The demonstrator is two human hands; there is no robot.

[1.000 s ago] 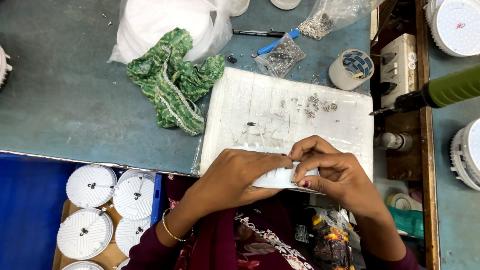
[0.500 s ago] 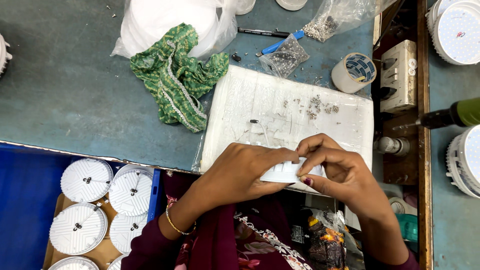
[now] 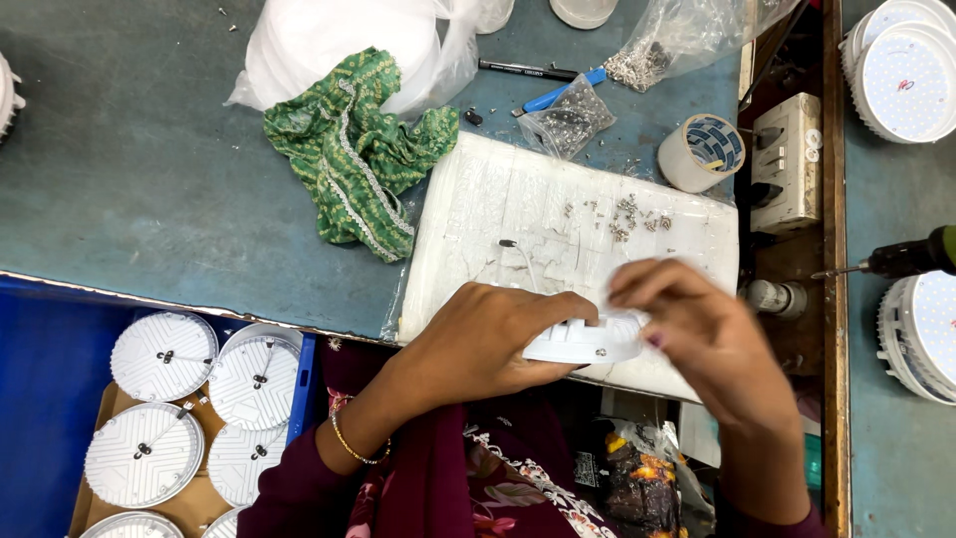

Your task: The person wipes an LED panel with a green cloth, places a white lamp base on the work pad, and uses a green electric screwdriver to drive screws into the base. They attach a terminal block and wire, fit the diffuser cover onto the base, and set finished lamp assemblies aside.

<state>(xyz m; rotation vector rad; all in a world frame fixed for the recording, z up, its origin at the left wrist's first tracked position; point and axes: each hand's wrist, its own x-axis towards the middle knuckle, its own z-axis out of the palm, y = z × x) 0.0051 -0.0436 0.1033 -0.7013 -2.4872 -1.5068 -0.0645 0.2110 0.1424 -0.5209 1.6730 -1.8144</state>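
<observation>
Assembly work on a round white lamp housing (image 3: 583, 342) is the step in hand: the left hand (image 3: 478, 339) clamps it from the 9 o'clock side, fingers curled over its top edge. The right hand (image 3: 697, 334) meets it from 3 o'clock with fingertips pinched at the rim, though blur hides whether they grip a small part. The housing sits at the near edge of a white foam pad (image 3: 518, 214). By my judgement the next move calls for a steady hold and fine fingertip placement.

Loose screws (image 3: 627, 214) lie at 12 o'clock on the pad. On the grey-blue bench (image 3: 129, 179) a green cloth (image 3: 349, 149) lies at 10 o'clock and a tape roll (image 3: 702, 151) at 1. A power drill (image 3: 911, 254) rests at 3 o'clock, and white discs fill a box (image 3: 189, 399) at 8.
</observation>
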